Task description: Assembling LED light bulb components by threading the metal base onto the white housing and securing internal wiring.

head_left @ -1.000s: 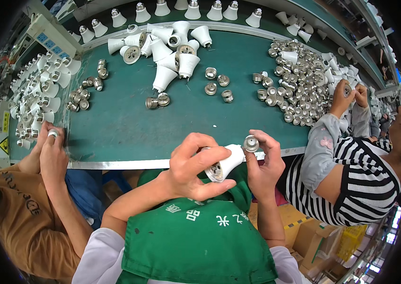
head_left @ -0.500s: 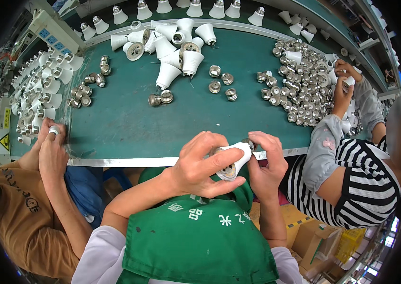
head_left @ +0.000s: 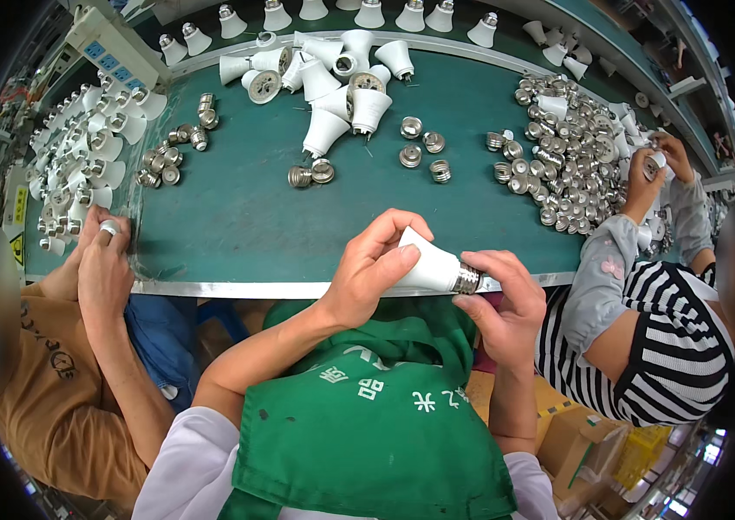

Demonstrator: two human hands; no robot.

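Observation:
My left hand (head_left: 378,267) is closed round the wide end of a white bulb housing (head_left: 428,264), which lies sideways over the table's front edge. At its narrow end sits a silver screw cap (head_left: 468,278), pinched between the thumb and fingers of my right hand (head_left: 510,303). Cap and housing meet in line; how far one is over the other I cannot tell. Beyond my hands lie several loose screw caps (head_left: 411,156) and a heap of white bulb housings (head_left: 324,132), some with thin wires sticking out.
A large pile of screw caps (head_left: 558,165) covers the right of the green table (head_left: 255,234). Capped bulbs (head_left: 94,156) crowd the left, below a socket strip (head_left: 107,56). Co-workers' hands (head_left: 106,260) work at left, and others (head_left: 649,173) at right. More bulbs line a back shelf.
The housing has turned from tilted, with its open end showing, to lying sideways. My right fingers now grip the cap at its narrow end. The whole view has shifted slightly.

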